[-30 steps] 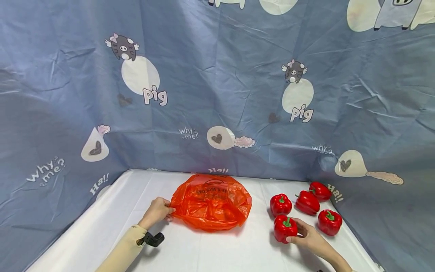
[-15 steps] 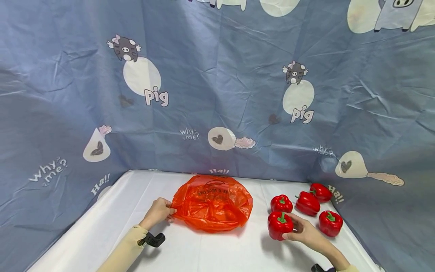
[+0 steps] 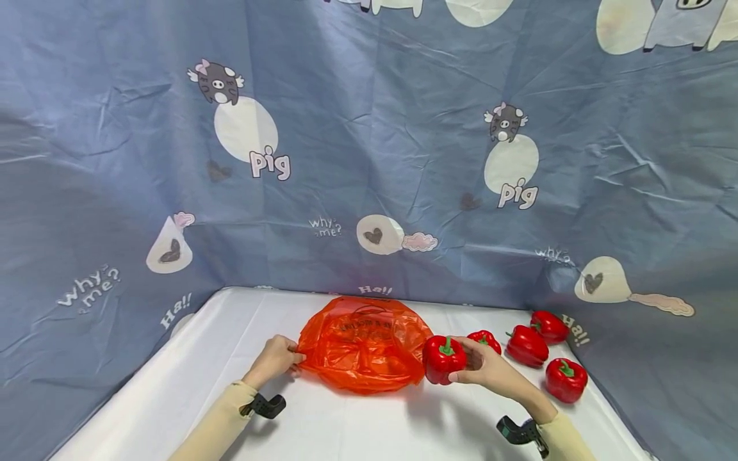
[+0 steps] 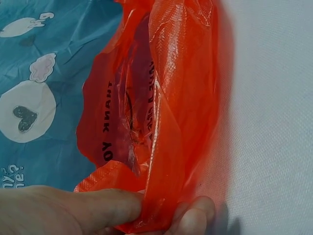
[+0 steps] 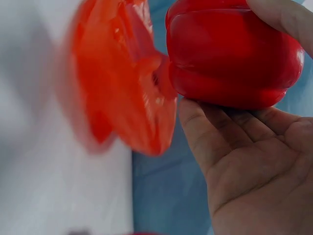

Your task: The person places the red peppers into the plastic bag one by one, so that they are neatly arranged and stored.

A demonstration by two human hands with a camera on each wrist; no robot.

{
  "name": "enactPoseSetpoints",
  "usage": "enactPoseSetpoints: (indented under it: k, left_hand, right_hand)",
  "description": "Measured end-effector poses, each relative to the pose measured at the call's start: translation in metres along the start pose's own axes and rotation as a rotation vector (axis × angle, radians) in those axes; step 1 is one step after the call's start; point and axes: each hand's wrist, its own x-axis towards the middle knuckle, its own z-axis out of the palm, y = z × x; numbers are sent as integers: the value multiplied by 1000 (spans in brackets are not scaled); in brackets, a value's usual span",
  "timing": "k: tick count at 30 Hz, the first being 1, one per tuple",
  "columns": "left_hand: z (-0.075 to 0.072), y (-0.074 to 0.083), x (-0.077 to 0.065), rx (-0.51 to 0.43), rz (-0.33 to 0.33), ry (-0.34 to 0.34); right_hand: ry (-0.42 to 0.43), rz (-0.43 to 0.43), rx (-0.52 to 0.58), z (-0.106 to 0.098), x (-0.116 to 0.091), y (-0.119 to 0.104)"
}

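An orange-red plastic bag [image 3: 369,378] with dark printing lies on the white table, its mouth gaping in the left wrist view. My left hand [image 3: 275,358] pinches the bag's left edge; thumb and fingers close on the film [image 4: 164,196] there. A red bell pepper [image 3: 442,360] with a green stem is gripped by my right hand [image 3: 490,368], thumb on one side and fingers on the other. That pepper is raised over the table and overlaps the bag's right edge in the head view. In the right wrist view the held pepper [image 5: 230,54] is close beside the bag [image 5: 122,83].
Several more red bell peppers are on the right of the table: one [image 3: 486,339] partly behind my right hand, others at the back [image 3: 527,346] and front [image 3: 566,380]. A blue printed cloth [image 3: 369,160] hangs behind the white table [image 3: 346,429].
My right hand has lifted the bell pepper off the table and carried it left to the bag's right edge. My left hand keeps its pinch on the bag, nearly still.
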Motion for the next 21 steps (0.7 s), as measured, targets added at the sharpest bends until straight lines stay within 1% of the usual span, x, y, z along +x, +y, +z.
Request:
enactPoseSetpoints:
  k: [2,4,7,12,14,18,21]
  left_hand:
    - [0,1,0,4,3,-4]
    - [-1,1,0,8,4,-6]
    - [-1,1,-1,4,16,-12]
    - [0,0,-2,-11,21,-28]
    - [1,-1,-3,-1,22,-30]
    - [2,0,-3,13,22,-26]
    - [2,1,-3,18,24,-25]
  right_hand:
    - [-30,-38,19,4,10,-6]
    - [-45,-59,15,8,20,-12]
    - [-48,-63,2,15,34,-19]
    - [-39,-28,-14,27,53,-29]
    - [-39,-21,-21,31,61,-33]
    - [-40,-40,-46,38,78,-40]
    - [-51,-78,-54,43,92,-45]
